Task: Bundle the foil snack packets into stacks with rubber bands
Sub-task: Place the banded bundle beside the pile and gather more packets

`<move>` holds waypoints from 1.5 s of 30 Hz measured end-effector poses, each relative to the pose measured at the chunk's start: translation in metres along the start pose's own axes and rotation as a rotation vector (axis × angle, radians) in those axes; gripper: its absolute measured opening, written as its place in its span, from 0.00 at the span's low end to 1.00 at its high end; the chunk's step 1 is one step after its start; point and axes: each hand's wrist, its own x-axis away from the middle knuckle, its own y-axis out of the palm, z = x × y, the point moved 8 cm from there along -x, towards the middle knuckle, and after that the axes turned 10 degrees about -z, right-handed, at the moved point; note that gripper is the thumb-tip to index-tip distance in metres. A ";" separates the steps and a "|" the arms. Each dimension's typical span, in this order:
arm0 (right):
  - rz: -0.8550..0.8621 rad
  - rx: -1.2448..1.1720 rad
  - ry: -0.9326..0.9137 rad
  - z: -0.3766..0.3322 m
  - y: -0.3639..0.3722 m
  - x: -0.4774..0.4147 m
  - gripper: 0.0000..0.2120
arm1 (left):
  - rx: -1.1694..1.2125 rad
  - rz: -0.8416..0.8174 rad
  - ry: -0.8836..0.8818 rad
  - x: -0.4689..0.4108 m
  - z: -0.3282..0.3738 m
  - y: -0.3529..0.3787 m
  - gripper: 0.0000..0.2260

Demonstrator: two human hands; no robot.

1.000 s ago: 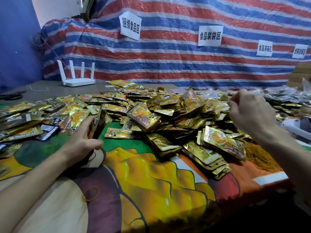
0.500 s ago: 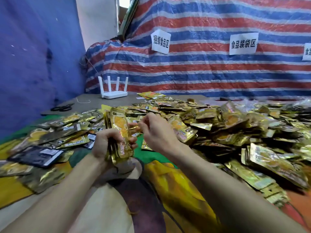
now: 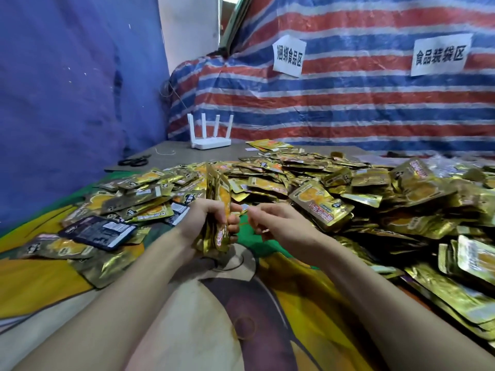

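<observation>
My left hand (image 3: 199,219) grips an upright stack of gold foil snack packets (image 3: 218,190) just above the printed cloth (image 3: 40,279). My right hand (image 3: 278,226) is close beside it on the right, fingers curled, pinching a thin rubber band (image 3: 240,223) that is barely visible between the two hands. A large heap of loose gold packets (image 3: 348,188) covers the table behind and to the right. Another rubber band (image 3: 243,328) lies loose on the cloth near me.
Flat packets, some with the dark back up (image 3: 99,231), lie at the left. Stacked packets (image 3: 471,263) sit at the right edge. A white router (image 3: 211,136) and black scissors (image 3: 134,161) are at the far left, before a striped tarp (image 3: 348,108).
My left hand lifted the stack off the table and stood it upright. My right hand came from the far right of the heap to the stack, and my view turned left.
</observation>
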 end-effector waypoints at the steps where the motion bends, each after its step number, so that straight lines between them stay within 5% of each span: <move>1: 0.015 -0.119 -0.036 -0.002 -0.001 0.001 0.15 | -0.003 -0.016 -0.011 0.000 -0.002 0.002 0.19; 6: 0.045 -0.607 -0.034 -0.002 0.006 -0.002 0.16 | 0.001 -0.079 0.001 -0.002 -0.005 0.010 0.16; 12: 0.065 -0.802 -0.116 -0.004 0.001 -0.001 0.10 | -0.040 -0.093 0.019 0.002 0.000 0.017 0.11; 16: 0.082 -0.766 -0.129 -0.002 0.002 -0.001 0.18 | -0.039 -0.142 0.027 0.006 0.002 0.028 0.11; 20: 0.115 -0.694 -0.145 -0.001 -0.004 0.001 0.24 | -0.114 0.011 0.069 0.003 0.003 0.015 0.18; 27: 0.145 -0.353 -0.067 0.000 0.006 0.004 0.34 | -0.099 0.237 0.465 0.008 0.027 0.004 0.14; 31: 0.020 -0.518 -0.055 -0.002 0.031 -0.003 0.22 | -0.013 0.220 0.564 0.012 0.032 0.008 0.13; 39: -0.043 -0.733 -0.072 -0.006 0.062 -0.005 0.29 | -0.109 0.407 0.706 0.026 0.043 -0.002 0.11; 45: -0.091 -0.787 -0.089 -0.007 0.074 -0.007 0.38 | 0.106 0.359 0.730 0.026 0.046 -0.009 0.12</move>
